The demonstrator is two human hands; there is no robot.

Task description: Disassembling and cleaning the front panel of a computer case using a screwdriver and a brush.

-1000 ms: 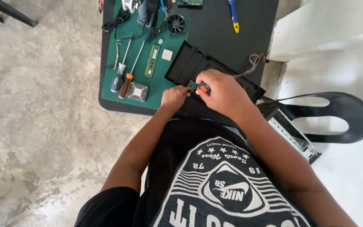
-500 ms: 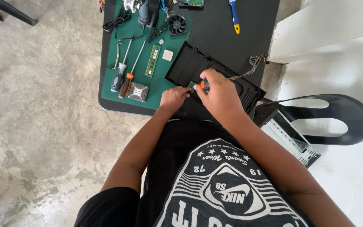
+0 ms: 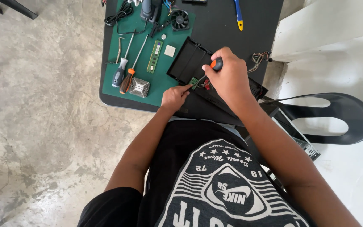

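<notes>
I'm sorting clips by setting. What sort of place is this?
Probably an informal electronics repair spot. A small black table on bare concrete floor carries a green work mat with screwdrivers, a memory stick and a small fan.

We see an evenly lit daytime scene with soft, diffuse light and no hard beam. The white surface right of the hands (image 3: pixel 227 77) is the brightest area and washes out nearly to pure white, losing texture. The black table (image 3: pixel 215 25) beyond the hands takes a dull, pale sheen rather than sharp glare. Shadows are faint: a soft one sits under the table's near edge on the concrete floor (image 3: pixel 43 105) left of the hands. Focus holds sharp across the hands and the green mat (image 3: pixel 156 84). We notice wide-angle stretching toward the frame edges, and no motion blur.
</notes>
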